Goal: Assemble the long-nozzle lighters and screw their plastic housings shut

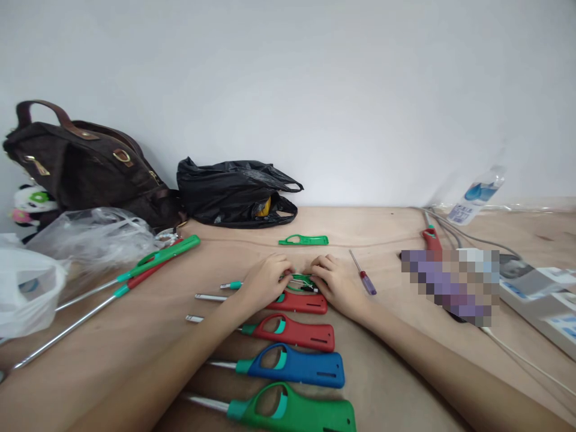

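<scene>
An opened green gas lighter (303, 279) lies between my hands, its inner parts and a thin light wire showing. My left hand (269, 277) has its fingers curled at the trigger side of this lighter. At the other end, the closed fingers of my right hand (333, 281) grip its handle beside a small black part. The exact fingertip contact is partly hidden. Beyond the hands rests a loose green half shell (311, 240). Right of my right hand lies a screwdriver (367, 282) with a purple handle.
Nearer me lie a red lighter (308, 303), another red one (315, 337), a blue one (315, 367) and a green one (321, 413). Long lighters (166, 255) lie left by plastic bags. A black bag (225, 192), brown bag (103, 171) and bottle (477, 195) stand behind.
</scene>
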`<state>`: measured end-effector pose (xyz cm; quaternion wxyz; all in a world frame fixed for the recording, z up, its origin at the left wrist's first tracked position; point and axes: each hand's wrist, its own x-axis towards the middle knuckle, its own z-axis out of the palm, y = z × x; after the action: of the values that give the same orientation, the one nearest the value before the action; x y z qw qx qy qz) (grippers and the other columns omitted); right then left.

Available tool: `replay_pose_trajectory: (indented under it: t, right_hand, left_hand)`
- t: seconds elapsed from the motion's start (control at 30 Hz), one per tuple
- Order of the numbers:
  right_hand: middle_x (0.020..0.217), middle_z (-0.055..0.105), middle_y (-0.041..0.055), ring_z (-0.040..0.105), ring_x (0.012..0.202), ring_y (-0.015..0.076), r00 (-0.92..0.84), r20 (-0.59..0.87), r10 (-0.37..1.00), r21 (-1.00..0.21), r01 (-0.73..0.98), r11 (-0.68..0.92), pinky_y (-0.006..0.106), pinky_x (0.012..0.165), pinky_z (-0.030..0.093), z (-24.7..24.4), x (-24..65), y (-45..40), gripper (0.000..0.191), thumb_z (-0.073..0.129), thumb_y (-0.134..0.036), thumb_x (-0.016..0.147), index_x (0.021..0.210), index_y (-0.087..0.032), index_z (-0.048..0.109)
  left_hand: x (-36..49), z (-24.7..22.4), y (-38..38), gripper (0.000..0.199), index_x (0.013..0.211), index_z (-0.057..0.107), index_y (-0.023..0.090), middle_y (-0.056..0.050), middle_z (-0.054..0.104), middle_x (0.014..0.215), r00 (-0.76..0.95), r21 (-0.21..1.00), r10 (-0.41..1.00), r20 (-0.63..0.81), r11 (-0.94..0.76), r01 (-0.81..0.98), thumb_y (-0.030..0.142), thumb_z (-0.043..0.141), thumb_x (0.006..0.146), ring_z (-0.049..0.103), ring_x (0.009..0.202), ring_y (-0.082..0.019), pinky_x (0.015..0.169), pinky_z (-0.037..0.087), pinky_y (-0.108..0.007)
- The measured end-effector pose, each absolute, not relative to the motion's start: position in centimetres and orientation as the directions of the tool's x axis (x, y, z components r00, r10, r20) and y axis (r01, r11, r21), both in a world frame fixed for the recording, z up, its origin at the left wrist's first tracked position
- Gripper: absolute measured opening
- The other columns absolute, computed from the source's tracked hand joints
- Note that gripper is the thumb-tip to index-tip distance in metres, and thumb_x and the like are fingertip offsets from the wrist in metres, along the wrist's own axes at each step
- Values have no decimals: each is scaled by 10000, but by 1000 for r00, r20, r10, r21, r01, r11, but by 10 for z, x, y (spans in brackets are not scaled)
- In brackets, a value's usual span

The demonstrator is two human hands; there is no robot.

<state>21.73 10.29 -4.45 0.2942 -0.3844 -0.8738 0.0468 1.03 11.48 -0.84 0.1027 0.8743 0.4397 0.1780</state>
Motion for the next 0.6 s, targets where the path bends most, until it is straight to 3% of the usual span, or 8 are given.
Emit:
replay_pose_trajectory:
  t: [0.6]
  right_hand:
    - [961,612,110,499,880,224,-564,531,633,-179,655,734,363,781,478,-49,217,103,241,435,-112,940,980,-161,667]
  left_hand:
    - [8,-13,117,175,781,630,166,-37,659,827,574,328,759,307,-651,685,-4,596,753,600,877,-207,796,474,-304]
